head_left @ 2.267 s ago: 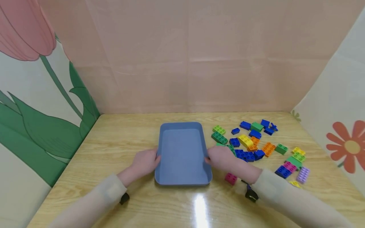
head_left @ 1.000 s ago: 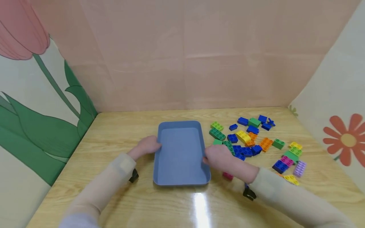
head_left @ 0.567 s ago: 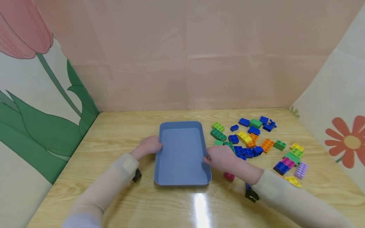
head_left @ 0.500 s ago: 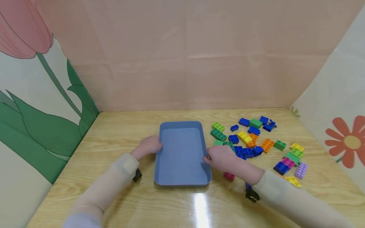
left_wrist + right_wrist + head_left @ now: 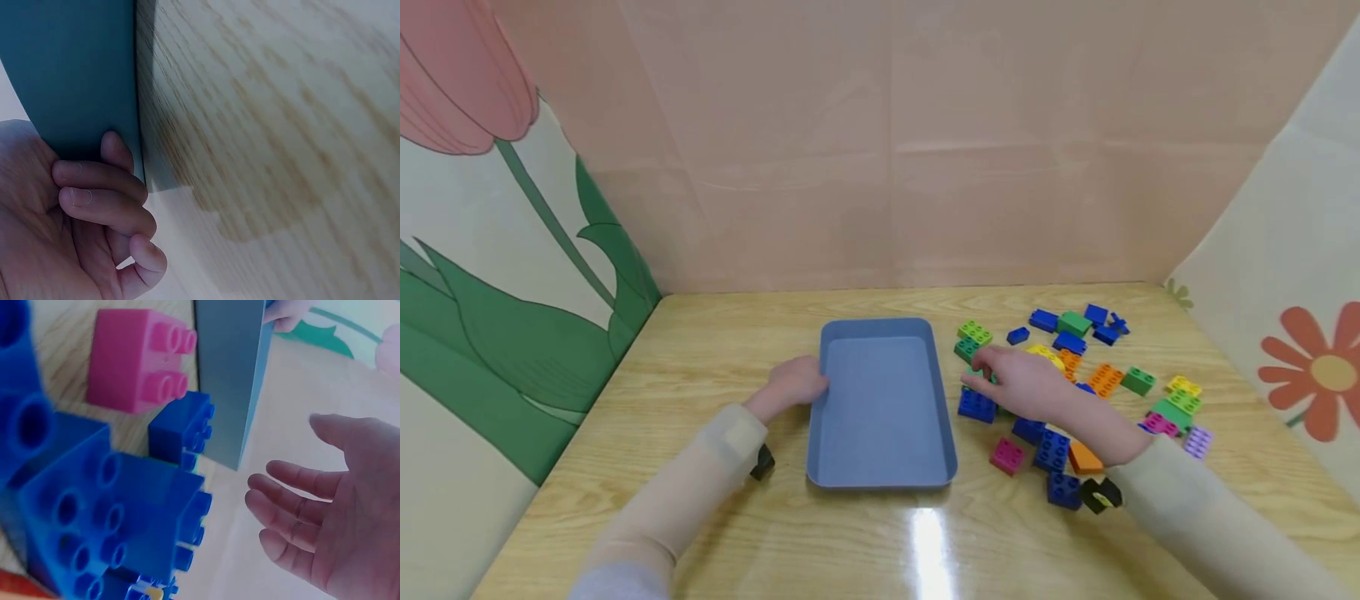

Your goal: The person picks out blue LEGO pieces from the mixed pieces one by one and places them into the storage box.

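A shallow blue-grey tray (image 5: 883, 408) lies on the table in front of me, with nothing in it. My left hand (image 5: 793, 381) grips its left rim; in the left wrist view, curled fingers (image 5: 103, 206) lie against the outer wall of the tray (image 5: 69, 69), and the thumb is hidden. To the right of the tray, my right hand (image 5: 1026, 383) hovers over toy building bricks, fingers loosely bent and apart, holding nothing. Below its fingertips sits a blue brick (image 5: 977, 406). A pink brick (image 5: 1007, 456) lies nearer me, also large in the right wrist view.
Several loose bricks spread over the table's right side: an orange brick (image 5: 1105, 381), a green brick (image 5: 1138, 381), a lilac brick (image 5: 1198, 442) and a dark blue brick (image 5: 1064, 491) near the right wrist. A pinkish back wall (image 5: 880, 167) bounds the wooden table (image 5: 722, 333).
My right hand has let go of the tray's right rim and moved right, over the bricks, uncovering blue bricks beneath. The left hand keeps its grip on the tray, which stays in place.
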{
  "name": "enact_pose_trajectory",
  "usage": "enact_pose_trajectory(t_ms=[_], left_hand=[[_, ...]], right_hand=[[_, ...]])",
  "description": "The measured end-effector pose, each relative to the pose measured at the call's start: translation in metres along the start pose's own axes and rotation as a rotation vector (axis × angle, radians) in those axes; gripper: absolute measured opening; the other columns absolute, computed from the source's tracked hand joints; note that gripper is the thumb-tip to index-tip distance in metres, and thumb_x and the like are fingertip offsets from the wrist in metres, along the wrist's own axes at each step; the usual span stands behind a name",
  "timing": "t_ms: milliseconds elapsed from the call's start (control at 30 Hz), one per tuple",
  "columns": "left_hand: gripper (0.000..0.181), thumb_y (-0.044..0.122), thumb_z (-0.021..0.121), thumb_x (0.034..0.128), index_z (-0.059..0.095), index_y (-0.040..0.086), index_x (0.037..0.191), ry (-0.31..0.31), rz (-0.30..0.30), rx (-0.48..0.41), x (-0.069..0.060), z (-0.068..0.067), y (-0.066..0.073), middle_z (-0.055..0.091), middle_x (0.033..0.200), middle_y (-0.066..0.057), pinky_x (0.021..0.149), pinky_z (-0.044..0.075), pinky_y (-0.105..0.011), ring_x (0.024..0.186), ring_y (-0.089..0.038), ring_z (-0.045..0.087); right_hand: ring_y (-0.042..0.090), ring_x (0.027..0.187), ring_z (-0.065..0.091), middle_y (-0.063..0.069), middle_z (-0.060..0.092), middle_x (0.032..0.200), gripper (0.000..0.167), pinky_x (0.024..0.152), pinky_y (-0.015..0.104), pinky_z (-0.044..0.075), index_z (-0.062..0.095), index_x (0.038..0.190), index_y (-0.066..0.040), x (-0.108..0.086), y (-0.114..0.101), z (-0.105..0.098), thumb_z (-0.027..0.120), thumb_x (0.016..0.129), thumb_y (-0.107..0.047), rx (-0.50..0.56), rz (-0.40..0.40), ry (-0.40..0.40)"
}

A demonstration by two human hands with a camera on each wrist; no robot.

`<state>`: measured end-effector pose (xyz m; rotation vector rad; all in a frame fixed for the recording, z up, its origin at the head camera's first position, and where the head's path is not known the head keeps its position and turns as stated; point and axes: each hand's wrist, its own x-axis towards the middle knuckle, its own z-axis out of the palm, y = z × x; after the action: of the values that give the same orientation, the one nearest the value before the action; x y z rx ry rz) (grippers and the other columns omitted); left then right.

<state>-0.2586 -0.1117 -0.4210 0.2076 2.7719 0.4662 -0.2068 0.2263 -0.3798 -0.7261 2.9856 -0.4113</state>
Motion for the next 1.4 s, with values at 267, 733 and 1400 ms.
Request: enact_pose_trajectory(t_ms=[267,733,1400], left_hand=[[0.029,0.019,0.047,0.096,0.051,0.012,0.068,0.008,-0.009,0.001,0.0,0.0,-0.001,0.051,0.061,-0.001,0.049,0.037,-0.028,0.053,-0.015,0.046],[0.027,0.019,0.046,0.0962,0.052,0.013,0.07,0.012,-0.002,0.03,0.0,0.001,0.0,0.053,0.064,-0.003,0.051,0.039,-0.03,0.057,-0.017,0.05],[0.03,0.019,0.046,0.0968,0.052,0.012,0.069,0.007,0.003,0.008,-0.002,-0.001,0.0,0.052,0.062,-0.003,0.051,0.038,-0.029,0.055,-0.016,0.048]], right_hand=[[0.016,0.07,0.049,0.002,0.057,0.084,0.039,0.056,0.03,0.045,0.064,0.103,-0.007,-0.005,0.006,0.006,0.07,0.088,-0.043,-0.135,-0.031,-0.027],[0.027,0.086,0.055,0.003,0.063,0.09,0.038,0.072,0.046,0.048,0.063,0.098,-0.011,-0.002,0.008,0.024,0.078,0.079,-0.041,-0.332,-0.143,-0.045],[0.023,0.08,0.052,0.001,0.062,0.086,0.036,0.069,0.041,0.047,0.063,0.093,-0.011,0.004,0.008,0.026,0.081,0.076,-0.038,-0.325,-0.126,-0.07]])
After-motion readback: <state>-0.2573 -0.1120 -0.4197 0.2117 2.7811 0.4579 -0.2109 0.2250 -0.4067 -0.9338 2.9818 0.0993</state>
